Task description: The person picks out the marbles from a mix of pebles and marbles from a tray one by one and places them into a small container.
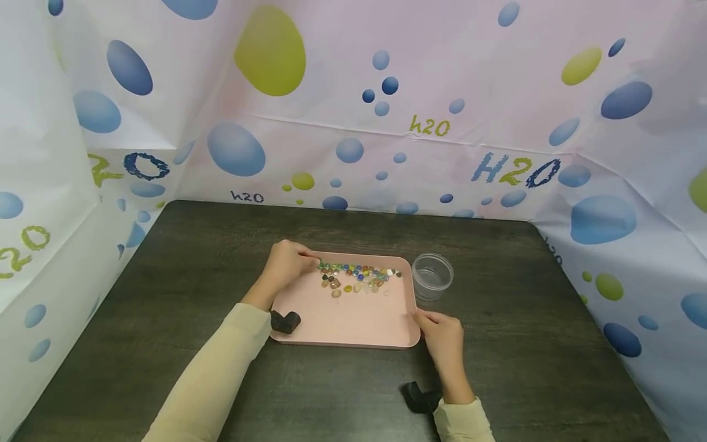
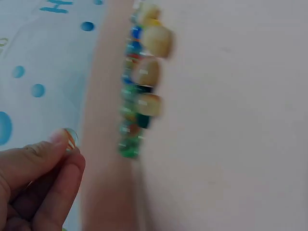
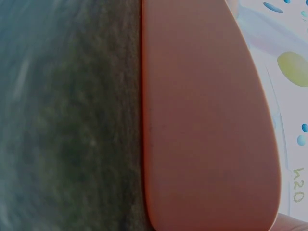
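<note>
A shallow pink tray (image 1: 342,322) lies on the dark table. Along its far side glass marbles (image 1: 347,268) form a row, with pale and brown polished stones (image 1: 336,293) just in front. My left hand (image 1: 284,268) is over the tray's far left part. Between thumb and fingertips it pinches a clear marble (image 2: 71,138) with an orange swirl, close to the row's left end. At the tray's right edge, my right hand (image 1: 444,337) grips the rim near the front corner. Only a bit of that hand (image 3: 292,223) shows in the right wrist view.
A clear round plastic container (image 1: 432,276) stands against the tray's far right side. Black wrist mounts (image 1: 285,322) sit on both wrists, the left one overlapping the tray. A printed white sheet (image 1: 331,123) hangs behind and beside the dark table (image 1: 525,319).
</note>
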Tool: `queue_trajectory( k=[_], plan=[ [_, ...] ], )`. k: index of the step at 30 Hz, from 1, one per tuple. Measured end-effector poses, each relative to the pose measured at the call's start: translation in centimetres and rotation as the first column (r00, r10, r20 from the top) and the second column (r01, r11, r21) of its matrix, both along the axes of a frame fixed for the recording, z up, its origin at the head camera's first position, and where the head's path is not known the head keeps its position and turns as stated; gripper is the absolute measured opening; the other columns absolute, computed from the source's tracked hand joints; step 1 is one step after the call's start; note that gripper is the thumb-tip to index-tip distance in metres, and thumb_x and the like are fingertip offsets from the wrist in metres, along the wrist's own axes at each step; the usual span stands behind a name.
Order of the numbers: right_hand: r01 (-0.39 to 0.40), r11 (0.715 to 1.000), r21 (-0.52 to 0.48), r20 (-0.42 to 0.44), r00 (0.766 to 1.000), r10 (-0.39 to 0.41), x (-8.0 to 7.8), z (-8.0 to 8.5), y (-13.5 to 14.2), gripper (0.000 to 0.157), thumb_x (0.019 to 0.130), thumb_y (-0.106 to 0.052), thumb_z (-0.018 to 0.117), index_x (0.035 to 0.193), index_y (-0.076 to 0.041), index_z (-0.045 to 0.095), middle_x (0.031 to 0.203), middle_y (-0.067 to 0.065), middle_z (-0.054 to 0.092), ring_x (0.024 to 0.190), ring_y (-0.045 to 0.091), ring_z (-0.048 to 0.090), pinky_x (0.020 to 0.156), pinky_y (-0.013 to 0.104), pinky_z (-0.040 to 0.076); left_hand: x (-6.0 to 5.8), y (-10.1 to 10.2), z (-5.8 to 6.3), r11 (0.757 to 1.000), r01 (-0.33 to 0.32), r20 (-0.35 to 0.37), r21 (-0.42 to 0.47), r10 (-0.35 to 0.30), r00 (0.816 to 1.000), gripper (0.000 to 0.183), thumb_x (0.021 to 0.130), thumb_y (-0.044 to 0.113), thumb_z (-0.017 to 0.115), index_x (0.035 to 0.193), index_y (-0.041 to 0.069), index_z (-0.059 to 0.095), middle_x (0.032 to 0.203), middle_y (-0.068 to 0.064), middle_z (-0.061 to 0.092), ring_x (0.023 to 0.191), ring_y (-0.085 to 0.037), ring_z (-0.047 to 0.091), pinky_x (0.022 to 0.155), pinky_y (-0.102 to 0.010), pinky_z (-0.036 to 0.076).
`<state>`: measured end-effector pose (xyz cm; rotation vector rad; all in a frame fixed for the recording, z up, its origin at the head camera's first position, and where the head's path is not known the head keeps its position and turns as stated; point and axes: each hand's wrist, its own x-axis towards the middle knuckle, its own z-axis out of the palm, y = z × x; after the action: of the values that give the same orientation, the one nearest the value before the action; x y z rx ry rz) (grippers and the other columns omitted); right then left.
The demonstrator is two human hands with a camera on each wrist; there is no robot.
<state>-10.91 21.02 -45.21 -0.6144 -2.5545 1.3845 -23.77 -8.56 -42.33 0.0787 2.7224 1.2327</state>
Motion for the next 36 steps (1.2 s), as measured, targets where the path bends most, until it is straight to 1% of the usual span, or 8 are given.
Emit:
queue_trajectory(
  k=[5,12,16,20,22,28,33,36],
  plan=[
    [-0.002,1.000,0.017,-0.007,1.000,0.002,0.0,0.0,-0.1,0.019,0.087,-0.014,0.073,0.093,0.003,0.079,0.092,0.022,0.076,0.070,0.014,0.065,0.057,0.022,0.049,0.1,0.4,1.5,0.998,0.043,-0.038,0.041,-0.042,0.998,0.016,0.094,0.025,0.071,0.102,0.016,0.081,0.112,-0.010,0.075,0.110,-0.030,0.067,0.092,-0.046,0.055],
    [-0.003,0.999,0.032,-0.014,1.000,0.003,0.1,0.0,0.0,0.019,0.086,-0.013,0.073,0.092,0.003,0.080,0.091,0.021,0.076,0.074,0.018,0.068,0.059,0.023,0.050,0.2,2.5,3.2,0.996,0.090,-0.119,0.021,-0.087,0.989,0.018,0.094,0.026,0.070,0.103,0.015,0.081,0.108,-0.009,0.077,0.105,-0.027,0.069,0.089,-0.041,0.056],
    [-0.006,0.999,0.041,-0.016,1.000,0.007,0.1,0.0,0.1,0.018,0.086,-0.013,0.073,0.092,0.002,0.080,0.092,0.021,0.076,0.076,0.019,0.068,0.060,0.023,0.050,0.1,3.8,3.4,0.993,0.111,-0.111,0.048,-0.105,0.988,0.019,0.093,0.027,0.071,0.103,0.015,0.081,0.107,-0.006,0.077,0.102,-0.024,0.070,0.080,-0.033,0.057],
    [-0.009,1.000,0.022,-0.013,1.000,0.009,0.1,0.1,0.0,0.018,0.086,-0.014,0.073,0.093,0.002,0.080,0.092,0.021,0.076,0.073,0.014,0.066,0.059,0.021,0.049,0.0,5.0,3.4,0.989,0.121,-0.091,0.087,-0.113,0.989,0.019,0.092,0.028,0.072,0.103,0.016,0.081,0.106,-0.006,0.077,0.092,-0.020,0.070,0.068,-0.024,0.050],
    [-0.012,1.000,0.014,-0.017,1.000,0.012,0.1,0.1,0.0,0.019,0.086,-0.014,0.074,0.093,0.002,0.080,0.092,0.021,0.076,0.071,0.011,0.064,0.058,0.020,0.048,0.1,5.6,3.4,0.986,0.124,-0.079,0.114,-0.115,0.990,0.018,0.092,0.028,0.072,0.102,0.016,0.081,0.106,-0.006,0.077,0.089,-0.020,0.070,0.064,-0.024,0.047],
    [-0.011,1.000,0.010,-0.025,1.000,0.011,0.2,0.0,0.2,0.020,0.086,-0.016,0.077,0.093,0.003,0.079,0.091,0.021,0.076,0.068,0.009,0.060,0.056,0.020,0.046,0.3,7.6,3.6,0.973,0.155,-0.064,0.172,-0.145,0.987,0.018,0.090,0.029,0.074,0.102,0.017,0.081,0.106,-0.005,0.077,0.089,-0.018,0.071,0.068,-0.024,0.052],
    [-0.014,1.000,0.011,-0.022,1.000,0.014,0.1,-0.1,0.2,0.020,0.086,-0.017,0.076,0.093,0.001,0.080,0.090,0.020,0.076,0.066,0.008,0.058,0.056,0.021,0.045,0.4,9.3,3.9,0.962,0.186,-0.085,0.198,-0.172,0.981,0.018,0.090,0.028,0.075,0.101,0.016,0.081,0.106,-0.005,0.077,0.078,-0.014,0.066,0.058,-0.022,0.043],
    [-0.014,1.000,0.008,-0.028,1.000,0.014,0.1,-0.2,0.2,0.019,0.085,-0.016,0.076,0.092,0.001,0.080,0.089,0.020,0.076,0.065,0.008,0.058,0.055,0.020,0.045,0.4,10.3,3.9,0.957,0.198,-0.078,0.212,-0.186,0.979,0.017,0.089,0.028,0.075,0.100,0.016,0.081,0.105,-0.005,0.077,0.071,-0.012,0.062,0.055,-0.021,0.042]
  ],
)
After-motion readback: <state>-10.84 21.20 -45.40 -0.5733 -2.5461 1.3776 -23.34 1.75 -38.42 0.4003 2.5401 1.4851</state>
